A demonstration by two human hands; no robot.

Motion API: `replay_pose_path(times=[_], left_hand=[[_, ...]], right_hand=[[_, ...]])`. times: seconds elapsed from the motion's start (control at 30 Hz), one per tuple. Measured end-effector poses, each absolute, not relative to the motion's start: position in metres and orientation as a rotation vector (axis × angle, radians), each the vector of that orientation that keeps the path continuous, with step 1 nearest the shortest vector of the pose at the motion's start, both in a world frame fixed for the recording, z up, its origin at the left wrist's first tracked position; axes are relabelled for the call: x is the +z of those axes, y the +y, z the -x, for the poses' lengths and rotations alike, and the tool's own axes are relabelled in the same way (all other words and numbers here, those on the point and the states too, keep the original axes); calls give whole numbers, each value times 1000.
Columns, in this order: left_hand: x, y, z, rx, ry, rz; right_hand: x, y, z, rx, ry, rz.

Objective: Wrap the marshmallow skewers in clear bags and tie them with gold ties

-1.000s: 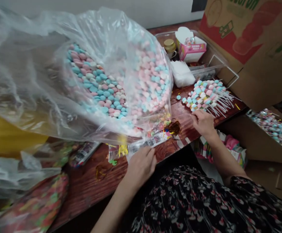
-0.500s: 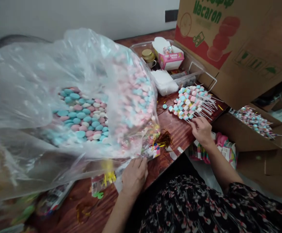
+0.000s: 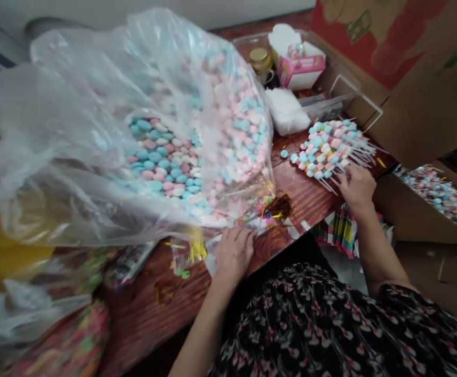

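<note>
A large clear plastic bag (image 3: 153,157) full of pastel pink, blue and white macaron-shaped candies fills the left of the view, hanging above the table. My left hand (image 3: 233,255) lies on a strip of printed labels (image 3: 228,235) at the bag's lower edge. A bundle of candy skewers on white sticks (image 3: 325,149) lies on the wooden table. My right hand (image 3: 356,187) is at the stick ends, its fingertips closed on them. One loose blue candy (image 3: 284,153) sits just left of the bundle.
A plastic tray (image 3: 248,44) at the back holds a gold-lidded jar and a pink box. A white packet (image 3: 286,111) lies beside it. A cardboard carton (image 3: 433,193) of wrapped candy sticks stands at right. Colourful packaging (image 3: 67,335) is heaped at lower left.
The view has swung, and the bag has shifted and lifted slightly. My right hand has moved along the sticks toward their far side, and my left hand stays at the bag's edge.
</note>
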State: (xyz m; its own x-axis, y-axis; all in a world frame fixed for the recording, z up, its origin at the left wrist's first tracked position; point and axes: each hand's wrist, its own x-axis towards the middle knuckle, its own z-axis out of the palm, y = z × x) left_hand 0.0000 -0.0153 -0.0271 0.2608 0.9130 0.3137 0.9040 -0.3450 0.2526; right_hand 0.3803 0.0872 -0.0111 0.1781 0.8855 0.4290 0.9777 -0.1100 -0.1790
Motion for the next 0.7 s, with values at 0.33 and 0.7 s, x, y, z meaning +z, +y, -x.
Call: replay_pose_path(times=[0.33,0.7], left_hand=[[-30,-14,11,820,1711,-2186],[-25,-2,22,886,1651,-1838]], right_hand=[[-17,70,-367,53,-1373,1458],[10,30,-330,595,-1953,1152]])
